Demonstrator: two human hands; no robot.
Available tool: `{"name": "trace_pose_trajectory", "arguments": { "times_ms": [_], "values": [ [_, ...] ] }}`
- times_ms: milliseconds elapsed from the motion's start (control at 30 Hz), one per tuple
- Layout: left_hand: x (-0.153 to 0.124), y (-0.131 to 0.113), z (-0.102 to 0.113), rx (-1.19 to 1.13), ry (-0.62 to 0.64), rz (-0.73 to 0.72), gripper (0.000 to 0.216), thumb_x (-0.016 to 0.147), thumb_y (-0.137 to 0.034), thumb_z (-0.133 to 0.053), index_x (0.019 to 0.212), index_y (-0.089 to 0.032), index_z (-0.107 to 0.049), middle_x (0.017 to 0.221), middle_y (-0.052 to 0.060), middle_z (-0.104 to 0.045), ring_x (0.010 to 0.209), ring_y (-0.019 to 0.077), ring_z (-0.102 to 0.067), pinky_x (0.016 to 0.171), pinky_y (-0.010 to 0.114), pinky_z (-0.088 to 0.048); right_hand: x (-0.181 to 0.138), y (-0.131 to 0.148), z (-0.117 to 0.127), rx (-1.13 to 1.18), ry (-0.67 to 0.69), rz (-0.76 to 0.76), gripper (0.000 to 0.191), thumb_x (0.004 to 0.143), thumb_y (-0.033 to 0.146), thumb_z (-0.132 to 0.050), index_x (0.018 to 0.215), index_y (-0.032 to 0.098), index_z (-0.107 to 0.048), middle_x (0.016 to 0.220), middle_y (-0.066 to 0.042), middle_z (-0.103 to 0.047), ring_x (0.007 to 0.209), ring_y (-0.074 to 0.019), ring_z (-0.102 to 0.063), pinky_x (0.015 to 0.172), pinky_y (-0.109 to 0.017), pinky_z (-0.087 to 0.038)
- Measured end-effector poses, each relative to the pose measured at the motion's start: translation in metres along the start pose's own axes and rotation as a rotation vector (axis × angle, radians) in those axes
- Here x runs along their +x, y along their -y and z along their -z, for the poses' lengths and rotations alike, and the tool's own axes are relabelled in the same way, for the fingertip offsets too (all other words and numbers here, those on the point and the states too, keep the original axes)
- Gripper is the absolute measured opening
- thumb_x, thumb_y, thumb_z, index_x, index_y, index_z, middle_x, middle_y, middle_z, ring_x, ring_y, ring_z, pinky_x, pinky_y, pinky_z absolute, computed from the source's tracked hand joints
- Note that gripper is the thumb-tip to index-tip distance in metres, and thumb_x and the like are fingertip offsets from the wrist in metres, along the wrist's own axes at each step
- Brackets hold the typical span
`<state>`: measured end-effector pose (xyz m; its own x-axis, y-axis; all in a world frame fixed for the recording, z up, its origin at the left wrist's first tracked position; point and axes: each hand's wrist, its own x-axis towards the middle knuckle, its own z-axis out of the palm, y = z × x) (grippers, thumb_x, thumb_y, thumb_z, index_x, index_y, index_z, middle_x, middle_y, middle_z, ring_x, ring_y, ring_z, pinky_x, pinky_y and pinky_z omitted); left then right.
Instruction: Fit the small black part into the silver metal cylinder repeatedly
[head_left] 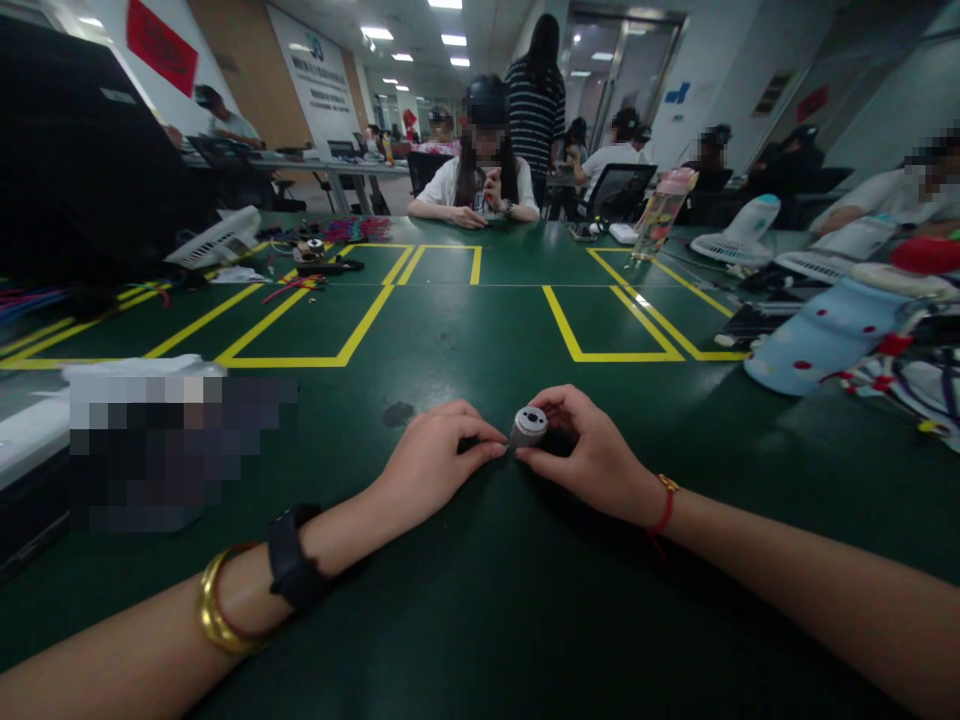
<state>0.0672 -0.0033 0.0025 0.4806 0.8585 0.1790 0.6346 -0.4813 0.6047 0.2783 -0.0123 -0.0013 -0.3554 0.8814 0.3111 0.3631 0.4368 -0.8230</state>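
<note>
A small silver electric motor stands on the green table, its round end face with dark openings turned up towards me. My right hand is closed around its right side, thumb in front and fingers behind. Just left of the motor, my left hand is closed in a pinch, thumb against forefinger. A tiny thing seems to show at those fingertips, but it is too small to name. The motor's lower right side is partly hidden by my right hand.
Yellow tape lines mark the green table. At right are a blue dotted bottle-like thing, a white fan and a clear bottle. Wires lie far left. A person sits opposite.
</note>
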Motion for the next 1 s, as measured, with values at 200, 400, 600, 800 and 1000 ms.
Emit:
{"name": "trace_pose_trajectory", "arguments": {
  "times_ms": [200, 400, 600, 800, 1000],
  "values": [
    [-0.017, 0.011, 0.025, -0.052, -0.053, 0.093, 0.028, 0.088, -0.04, -0.055, 0.107, -0.025, -0.068, 0.098, 0.004, -0.063, 0.081, 0.0184, -0.058, 0.072, 0.031, -0.046, -0.013, -0.019, 0.064, -0.144, -0.252, -0.157, 0.049, 0.069, 0.036, -0.071, 0.11, 0.019, -0.049, 0.103, -0.008, -0.062, 0.092, -0.0178, -0.062, 0.081, -0.034, -0.054],
    [-0.038, 0.036, 0.048, -0.062, -0.083, 0.241, 0.034, 0.087, -0.049, -0.052, 0.105, -0.023, -0.066, 0.099, 0.005, -0.065, 0.083, 0.0204, -0.061, 0.071, 0.031, -0.048, -0.053, -0.064, 0.169, -0.686, -0.62, -0.407, 0.059, 0.064, 0.045, -0.071, 0.115, 0.021, -0.054, 0.099, -0.008, -0.062, 0.081, -0.0197, -0.06, 0.071, -0.036, -0.051],
    [-0.039, 0.04, 0.047, -0.058, -0.122, 0.283, 0.033, 0.087, -0.049, -0.051, 0.098, -0.022, -0.066, 0.097, 0.004, -0.067, 0.085, 0.0209, -0.062, 0.073, 0.032, -0.048, -0.064, -0.088, 0.195, -0.959, -0.686, -0.423, 0.068, 0.063, 0.056, -0.067, 0.118, 0.019, -0.051, 0.11, -0.013, -0.059, 0.099, -0.0285, -0.058, 0.083, -0.047, -0.047],
    [-0.037, 0.04, 0.044, -0.043, -0.131, 0.301, 0.03, 0.087, -0.048, -0.052, 0.093, -0.022, -0.066, 0.092, 0.002, -0.066, 0.083, 0.02, -0.061, 0.072, 0.032, -0.046, -0.022, -0.029, 0.089, -0.812, -0.087, 0.032, 0.048, 0.081, 0.052, -0.053, 0.12, 0.024, -0.055, 0.123, -0.009, -0.054, 0.115, -0.0233, -0.048, 0.098, -0.043, -0.041],
    [-0.04, 0.042, 0.043, -0.024, -0.131, 0.236, 0.026, 0.089, -0.044, -0.053, 0.09, -0.021, -0.066, 0.093, 0.002, -0.063, 0.084, 0.0188, -0.059, 0.074, 0.032, -0.045, 0.016, 0.002, -0.004, -0.489, 0.278, 0.149, 0.028, 0.087, 0.04, -0.052, 0.103, 0.023, -0.066, 0.104, -0.005, -0.06, 0.098, -0.0143, -0.052, 0.087, -0.032, -0.045]
  ]
}}
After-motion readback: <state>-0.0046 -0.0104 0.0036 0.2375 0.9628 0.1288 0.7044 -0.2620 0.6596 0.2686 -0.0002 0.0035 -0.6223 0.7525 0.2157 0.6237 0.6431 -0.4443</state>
